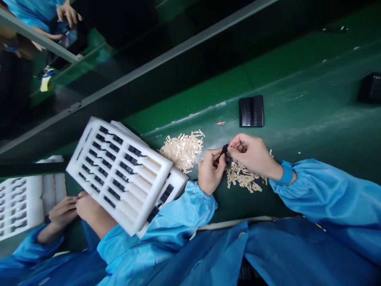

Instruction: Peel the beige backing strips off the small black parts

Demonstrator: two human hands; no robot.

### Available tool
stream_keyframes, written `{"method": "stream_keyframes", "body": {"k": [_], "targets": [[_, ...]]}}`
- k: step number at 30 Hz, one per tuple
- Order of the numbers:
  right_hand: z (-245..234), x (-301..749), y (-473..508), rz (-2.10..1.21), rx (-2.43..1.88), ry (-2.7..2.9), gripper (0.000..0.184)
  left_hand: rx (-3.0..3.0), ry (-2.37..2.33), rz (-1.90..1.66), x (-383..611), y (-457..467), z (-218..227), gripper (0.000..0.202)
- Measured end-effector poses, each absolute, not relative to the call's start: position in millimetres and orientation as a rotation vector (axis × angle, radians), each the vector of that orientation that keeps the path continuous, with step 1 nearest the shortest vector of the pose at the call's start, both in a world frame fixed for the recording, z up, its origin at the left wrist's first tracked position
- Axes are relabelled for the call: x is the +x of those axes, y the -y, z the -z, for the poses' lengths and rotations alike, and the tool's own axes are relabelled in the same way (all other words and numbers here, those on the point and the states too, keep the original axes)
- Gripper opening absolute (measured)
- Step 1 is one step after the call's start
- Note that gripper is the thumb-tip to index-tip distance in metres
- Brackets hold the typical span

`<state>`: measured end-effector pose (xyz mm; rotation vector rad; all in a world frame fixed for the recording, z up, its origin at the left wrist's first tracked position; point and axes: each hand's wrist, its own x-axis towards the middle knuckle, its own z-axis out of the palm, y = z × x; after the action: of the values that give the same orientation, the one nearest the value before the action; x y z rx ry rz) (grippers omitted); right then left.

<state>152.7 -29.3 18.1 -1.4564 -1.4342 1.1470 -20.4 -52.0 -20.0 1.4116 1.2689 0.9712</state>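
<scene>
My left hand (210, 170) is closed, pinching a small dark part (224, 150) between thumb and fingers. At the upper right end of that part, the fingertips of my right hand (251, 153) are pressed together; whatever they hold is too small to make out. Below my right hand lies a pile of small pale strips (247, 178), partly covered by it. A larger heap of similar strips (183, 150) is to the left of my hands. Beyond my right hand sits a ribbed black block (251, 111), apparently a row of thin dark pieces.
Left of me, a white foam tray (153, 174) holding black parts in slots rests tilted on another tray. A co-worker's hands (64, 210) are beside a further white tray (32, 198). A dark block (370, 88) stands far right. Across the metal rail (166, 59), another person works.
</scene>
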Motion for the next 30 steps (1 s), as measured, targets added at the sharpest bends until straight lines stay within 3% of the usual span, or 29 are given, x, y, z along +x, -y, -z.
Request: {"method": "stream_keyframes", "body": {"k": [3, 7, 14, 30], "targets": [[-15.7, 152.4, 29.0, -1.085, -1.471, 1.473, 0.009, 1.28, -1.202, -0.994, -17.2, 48.1, 17.6, 0.029], [-13.3, 154.9, 26.1, -1.117, -1.418, 1.38, 0.036, 1.139, -1.127, -1.053, -14.3, 42.3, 11.7, 0.031], [-13.7, 158.1, 23.6, -1.062, -1.349, 1.608, 0.01, 1.052, -1.055, -1.045, -12.8, 39.1, 1.3, 0.035], [-14.2, 155.8, 23.8, -1.088, -1.359, 1.597, 0.008, 1.186, -1.141, -1.037, -14.4, 47.6, 9.7, 0.024]]}}
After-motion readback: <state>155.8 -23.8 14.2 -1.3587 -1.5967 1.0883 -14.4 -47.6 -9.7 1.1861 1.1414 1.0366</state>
